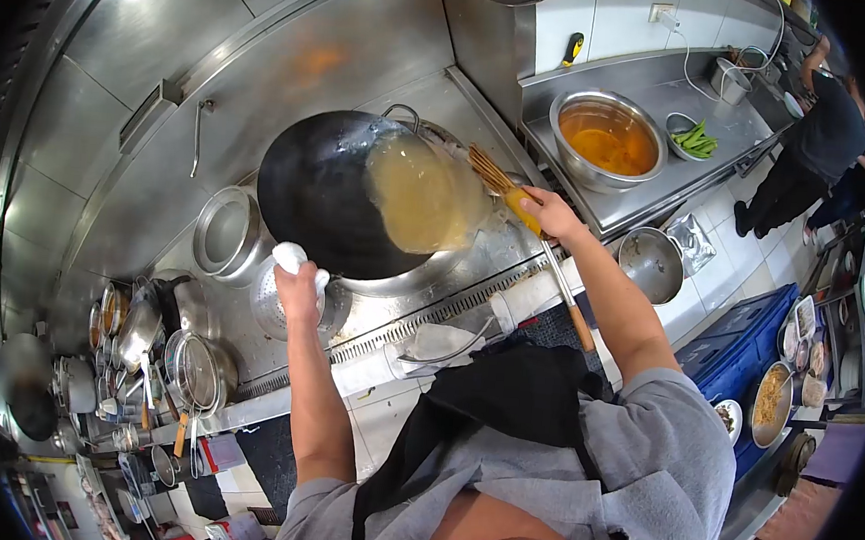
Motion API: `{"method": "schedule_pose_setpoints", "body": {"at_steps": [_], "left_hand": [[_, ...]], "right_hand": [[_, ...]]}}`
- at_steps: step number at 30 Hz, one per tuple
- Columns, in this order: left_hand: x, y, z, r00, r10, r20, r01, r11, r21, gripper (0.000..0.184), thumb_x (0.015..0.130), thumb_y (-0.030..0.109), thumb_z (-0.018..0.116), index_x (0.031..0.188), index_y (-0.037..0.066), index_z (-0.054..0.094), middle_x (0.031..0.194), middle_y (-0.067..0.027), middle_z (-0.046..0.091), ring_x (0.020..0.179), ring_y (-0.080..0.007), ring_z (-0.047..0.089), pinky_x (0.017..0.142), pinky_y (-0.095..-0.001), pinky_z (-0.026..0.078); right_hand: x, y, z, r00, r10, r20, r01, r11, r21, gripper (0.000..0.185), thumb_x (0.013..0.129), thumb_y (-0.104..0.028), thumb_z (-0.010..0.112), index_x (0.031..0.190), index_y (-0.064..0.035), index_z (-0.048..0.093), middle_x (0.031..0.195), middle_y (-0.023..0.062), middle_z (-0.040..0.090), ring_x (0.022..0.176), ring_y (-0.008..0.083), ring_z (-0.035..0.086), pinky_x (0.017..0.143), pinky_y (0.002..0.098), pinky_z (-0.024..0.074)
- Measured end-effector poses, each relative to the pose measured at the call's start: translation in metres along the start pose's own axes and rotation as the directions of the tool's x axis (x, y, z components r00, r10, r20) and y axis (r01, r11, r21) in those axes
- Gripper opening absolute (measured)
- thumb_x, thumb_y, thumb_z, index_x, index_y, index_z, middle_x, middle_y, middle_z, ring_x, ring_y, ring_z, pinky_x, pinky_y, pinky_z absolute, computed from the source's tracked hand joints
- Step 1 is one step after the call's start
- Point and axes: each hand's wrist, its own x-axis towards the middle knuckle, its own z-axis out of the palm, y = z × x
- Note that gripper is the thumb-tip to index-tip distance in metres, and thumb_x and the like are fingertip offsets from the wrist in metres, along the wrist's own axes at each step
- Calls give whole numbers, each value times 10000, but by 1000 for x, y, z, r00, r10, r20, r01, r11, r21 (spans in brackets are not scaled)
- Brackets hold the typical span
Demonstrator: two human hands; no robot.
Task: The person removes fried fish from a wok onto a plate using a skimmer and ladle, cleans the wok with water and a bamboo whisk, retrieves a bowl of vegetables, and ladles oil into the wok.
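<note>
A large black wok (308, 186) is tilted over the steel stove, with cloudy yellowish liquid (423, 194) pooled along its right side. My left hand (297, 289) is closed around a folded white cloth (291, 257) at the wok's near rim. In my right hand (554, 216) is a bamboo wok brush (494, 174) with a yellow-wrapped grip, its bristles just right of the wok. A metal rod with a wooden handle end (581, 329) extends from beneath that hand; whether my fingers also grip it is hidden.
A steel bowl of orange liquid (607, 142) and a bowl of green vegetables (694, 140) stand on the right counter. Strainers (225, 230) and pans sit left. A steel pot (650, 265) is low at right. Another person (824, 127) stands at far right.
</note>
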Motion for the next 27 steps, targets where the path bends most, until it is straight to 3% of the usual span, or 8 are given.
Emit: {"method": "schedule_pose_setpoints", "body": {"at_steps": [2,5,10,14,21,24,26,27], "left_hand": [[-2,14,8,999,41,-11,-40,997,67,463,732,78,617,1149,-76,487,1018,-154,590,840,-237,604,738,-365,523],[0,28,22,983,169,-70,-162,982,94,415,731,53,616,1123,-48,523,942,-114,613,755,-193,625,638,-333,535],[-7,67,41,973,206,-107,-177,957,228,447,712,93,646,1098,-91,518,946,-149,621,798,-227,629,683,-356,529],[-1,71,48,961,250,-118,-202,926,318,525,707,177,676,1130,-92,520,1044,-248,650,960,-362,649,893,-417,488],[-44,109,69,942,325,-87,-236,821,519,559,749,227,687,1213,-7,480,1049,-291,650,1027,-459,622,922,-473,469],[-80,99,66,926,377,-12,-324,811,487,554,772,230,697,1226,7,472,1027,-286,657,1029,-465,622,919,-482,471],[-94,48,45,898,435,65,-410,773,484,703,765,197,729,1358,3,406,1173,-290,608,1090,-461,606,921,-493,479],[-97,4,30,833,543,107,-509,674,535,789,737,165,744,1414,12,367,1260,-289,560,1128,-464,589,953,-486,472]], "right_hand": [[22,27,10,1000,-23,-6,24,996,86,526,933,-336,613,1361,-37,555,883,140,685,630,198,625,528,350,496],[36,37,20,1000,-20,-14,21,995,93,542,926,-354,616,1379,-65,545,763,95,642,467,160,532,355,333,377],[26,1,22,994,89,68,-97,987,127,555,922,-361,621,1387,-71,535,775,99,646,489,168,547,355,343,387],[34,-5,28,993,98,58,-106,982,157,550,921,-356,631,1379,-64,540,783,96,649,488,168,543,354,347,386],[53,-10,44,982,173,72,-185,957,222,427,941,-350,615,1284,-96,609,772,65,644,494,146,538,367,339,370],[56,6,66,980,181,86,-200,905,376,431,947,-357,610,1294,-102,604,755,58,640,486,142,531,368,341,368],[39,15,87,978,178,108,-208,857,471,443,949,-361,607,1311,-104,596,759,57,640,487,145,530,371,346,370],[20,20,101,988,154,-4,-132,858,496,457,951,-361,608,1330,-108,585,754,56,637,471,148,519,368,340,364]]}}
